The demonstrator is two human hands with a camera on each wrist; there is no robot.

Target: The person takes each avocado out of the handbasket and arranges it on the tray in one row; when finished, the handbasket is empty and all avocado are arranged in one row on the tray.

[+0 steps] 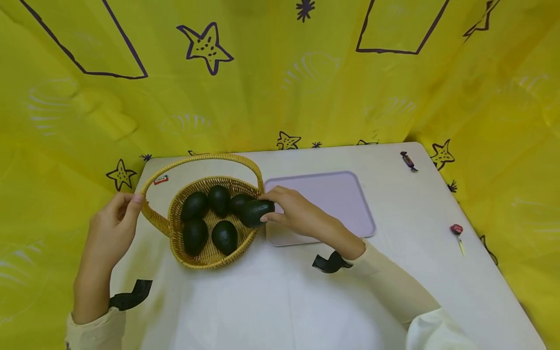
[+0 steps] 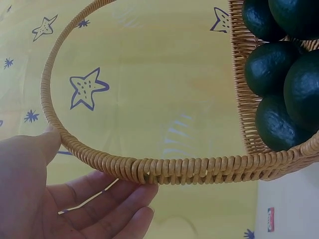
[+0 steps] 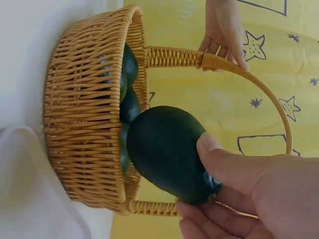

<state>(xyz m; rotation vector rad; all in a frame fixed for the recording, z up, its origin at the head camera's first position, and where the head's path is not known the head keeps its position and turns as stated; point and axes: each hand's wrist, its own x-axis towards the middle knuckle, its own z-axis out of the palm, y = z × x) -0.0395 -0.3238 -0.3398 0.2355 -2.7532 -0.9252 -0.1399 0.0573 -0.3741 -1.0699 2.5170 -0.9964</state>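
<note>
A wicker basket (image 1: 212,265) with a tall arched handle (image 1: 214,156) stands on the white table, several dark green avocados (image 1: 224,237) inside it. My left hand (image 1: 111,228) holds the handle's left side; the left wrist view shows the thumb on one side and the fingers (image 2: 122,199) beneath. Over the basket's right rim, my right hand (image 1: 297,209) pinches one avocado (image 3: 167,152) by its narrow end between thumb and fingertips. In the right wrist view this avocado overlaps the basket's opening.
A pale purple tray (image 1: 323,182) lies right of the basket, partly under my right forearm. A wrapped candy (image 1: 409,162) and a red lollipop (image 1: 457,229) lie toward the table's right edge. A small red-and-white packet (image 1: 161,179) sits behind the handle. Yellow patterned cloth (image 1: 262,97) surrounds the table.
</note>
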